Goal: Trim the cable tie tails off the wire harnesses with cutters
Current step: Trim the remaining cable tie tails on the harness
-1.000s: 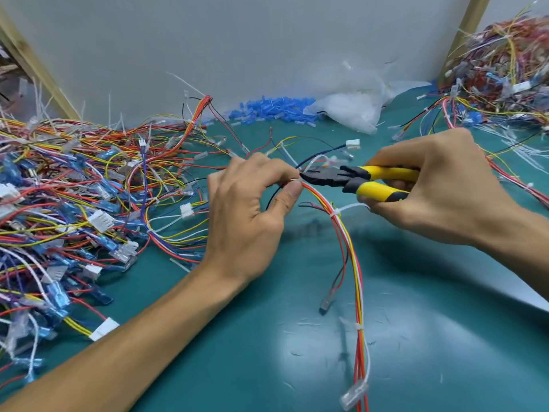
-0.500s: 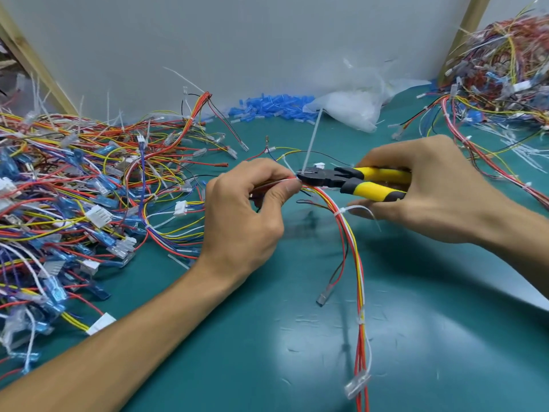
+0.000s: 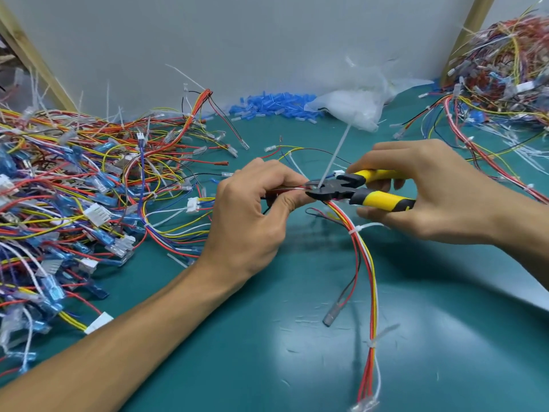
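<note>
Pinching the wire harness (image 3: 341, 215), left fingers (image 3: 277, 175) lie just beside the cutters (image 3: 341, 187) gripped in curled right fingers (image 3: 386, 151).

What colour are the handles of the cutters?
The handles are yellow with black ends; head view.

A pile of wire harnesses (image 3: 74, 188) is spread over the left of the desk (image 3: 445, 337), and a second pile (image 3: 505, 69) is heaped at the far right. Against the wall (image 3: 267, 40), far middle, a heap of sleeves (image 3: 273, 104) is laid, with a plastic bag (image 3: 353, 105) just to its right. At the centre one harness (image 3: 367, 263) is pinched by the left hand (image 3: 249, 221). To its right the cutters (image 3: 356, 188) are gripped by the right hand (image 3: 439, 191). A cable tie tail (image 3: 335, 153) is seen rising from the jaws toward the far side.
</note>
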Tool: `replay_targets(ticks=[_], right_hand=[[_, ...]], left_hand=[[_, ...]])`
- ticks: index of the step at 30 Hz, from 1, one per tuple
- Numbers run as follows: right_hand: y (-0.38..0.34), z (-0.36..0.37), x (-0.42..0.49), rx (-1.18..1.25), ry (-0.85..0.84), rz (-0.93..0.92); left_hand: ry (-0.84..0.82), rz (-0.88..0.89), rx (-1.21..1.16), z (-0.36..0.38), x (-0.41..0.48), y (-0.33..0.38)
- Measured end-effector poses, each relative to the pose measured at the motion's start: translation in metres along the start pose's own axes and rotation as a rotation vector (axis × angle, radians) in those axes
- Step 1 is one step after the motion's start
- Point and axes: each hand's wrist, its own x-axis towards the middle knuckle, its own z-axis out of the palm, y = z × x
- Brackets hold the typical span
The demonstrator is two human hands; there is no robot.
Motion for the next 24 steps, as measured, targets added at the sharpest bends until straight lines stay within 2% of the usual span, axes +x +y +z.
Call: replay_targets(ticks=[10,19,24], right_hand=[[0.007,-0.013,-0.001,-0.08,-0.043,-0.131],[0.005,-0.008,-0.001,0.018,-0.074,-0.143],[0.006,-0.005,-0.003,0.181,-0.07,-0.024]], left_hand=[[-0.257,0.07,-0.051,-0.001,0.0,0.003],[-0.287,0.119,-0.014,-0.002,-0.001,0.005],[-0.24,0.072,-0.08,-0.001,-0.002,0.005]])
